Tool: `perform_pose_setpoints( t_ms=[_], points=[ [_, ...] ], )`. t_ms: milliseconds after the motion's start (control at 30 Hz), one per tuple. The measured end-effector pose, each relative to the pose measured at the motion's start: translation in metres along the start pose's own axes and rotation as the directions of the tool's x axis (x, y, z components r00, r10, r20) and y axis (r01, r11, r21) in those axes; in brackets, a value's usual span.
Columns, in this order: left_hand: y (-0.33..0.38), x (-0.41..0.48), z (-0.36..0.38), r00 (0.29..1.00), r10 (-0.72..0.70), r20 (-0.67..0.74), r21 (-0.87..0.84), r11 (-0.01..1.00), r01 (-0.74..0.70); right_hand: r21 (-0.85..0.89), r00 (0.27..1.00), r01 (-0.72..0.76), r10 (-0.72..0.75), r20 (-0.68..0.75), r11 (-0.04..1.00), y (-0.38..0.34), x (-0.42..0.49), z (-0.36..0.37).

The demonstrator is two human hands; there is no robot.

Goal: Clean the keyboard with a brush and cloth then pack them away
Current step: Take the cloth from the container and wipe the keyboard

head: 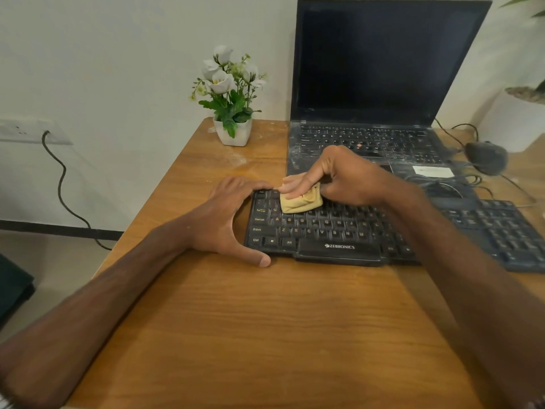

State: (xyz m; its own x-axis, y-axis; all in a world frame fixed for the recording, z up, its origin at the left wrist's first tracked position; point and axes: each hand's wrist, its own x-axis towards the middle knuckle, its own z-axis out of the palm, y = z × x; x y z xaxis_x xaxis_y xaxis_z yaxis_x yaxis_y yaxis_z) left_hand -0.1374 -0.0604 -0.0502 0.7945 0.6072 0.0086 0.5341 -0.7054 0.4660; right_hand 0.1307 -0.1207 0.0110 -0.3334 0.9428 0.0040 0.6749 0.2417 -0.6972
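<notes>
A black keyboard lies across the middle of the wooden desk. My right hand presses a folded tan cloth onto the keyboard's upper left keys, fingers closed on the cloth. My left hand braces the keyboard's left end, with the fingers over its top left corner and the thumb along the front edge. No brush is in view.
An open laptop with a dusty keyboard stands behind. A small white pot of white flowers sits at the back left of the desk. A black mouse and cables lie at the right. A wall socket with a cable is at the left.
</notes>
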Motion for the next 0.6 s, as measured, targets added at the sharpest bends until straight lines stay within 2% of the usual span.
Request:
perform_pose_setpoints(
  t_ms=[200, 367, 533, 600],
  points=[
    [-0.001, 0.001, 0.0, 1.0, -0.004, 0.012, 0.005, 1.0, 0.004, 0.089, 0.993, -0.094, 0.088, 0.075, 0.992, 0.015, -0.015, -0.017],
    [-0.001, 0.001, 0.0, 1.0, 0.005, 0.006, 0.002, 1.0, -0.005, 0.055, 0.986, -0.147, 0.141, 0.094, 0.988, 0.01, -0.026, -0.032],
    [-0.001, 0.002, 0.0, 1.0, 0.0, 0.008, 0.012, 1.0, 0.0, -0.135, 0.993, 0.02, -0.035, -0.109, 0.991, -0.006, -0.019, -0.015],
    [-0.001, 0.002, 0.0, 1.0, 0.003, 0.004, 0.015, 1.0, -0.003, -0.15, 0.991, 0.049, -0.067, -0.114, 0.987, -0.007, -0.012, 0.001]
  ],
)
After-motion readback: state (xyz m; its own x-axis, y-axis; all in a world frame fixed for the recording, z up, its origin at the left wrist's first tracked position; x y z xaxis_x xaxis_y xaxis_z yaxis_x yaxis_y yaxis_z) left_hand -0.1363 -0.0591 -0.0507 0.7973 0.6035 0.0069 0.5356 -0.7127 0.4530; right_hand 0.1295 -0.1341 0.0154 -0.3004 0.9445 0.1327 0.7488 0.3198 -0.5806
